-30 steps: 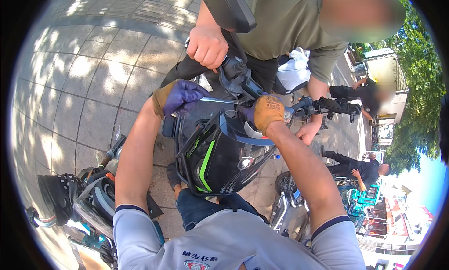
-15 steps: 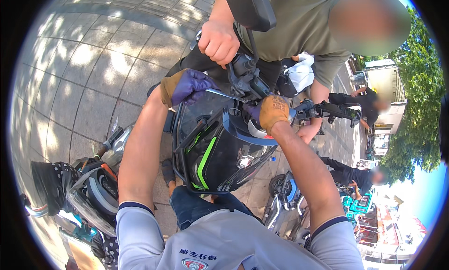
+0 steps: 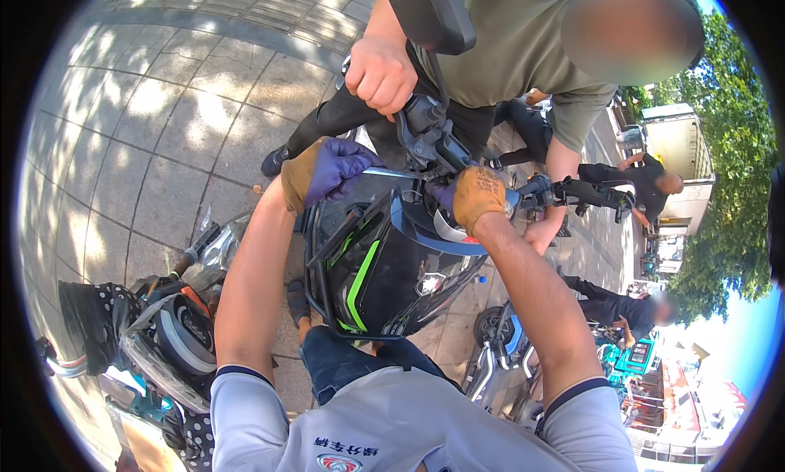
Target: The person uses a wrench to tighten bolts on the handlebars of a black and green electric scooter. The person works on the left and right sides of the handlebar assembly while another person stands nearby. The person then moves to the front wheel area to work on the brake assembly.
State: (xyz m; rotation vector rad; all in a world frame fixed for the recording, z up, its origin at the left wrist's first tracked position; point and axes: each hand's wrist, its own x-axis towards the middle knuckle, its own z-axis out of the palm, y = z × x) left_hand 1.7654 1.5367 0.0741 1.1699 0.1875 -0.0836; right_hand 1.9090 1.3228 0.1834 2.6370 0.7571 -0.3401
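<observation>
One slim silver tool is held in the gloved left hand, fingers folded around its near end; it runs rightward from that hand to the handlebar. Gloved right hand is at the handlebar's centre, just beside the tool's far end; its fingertips are partly hidden and its grip cannot be determined. Below both hands: black front cowl. Above the left hand: another person's bare hand, closed over the handlebar's end.

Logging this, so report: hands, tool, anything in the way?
Left hand gripping metal tool. Right hand by handlebar, hold unclear. Other person's hand nearby.
</observation>
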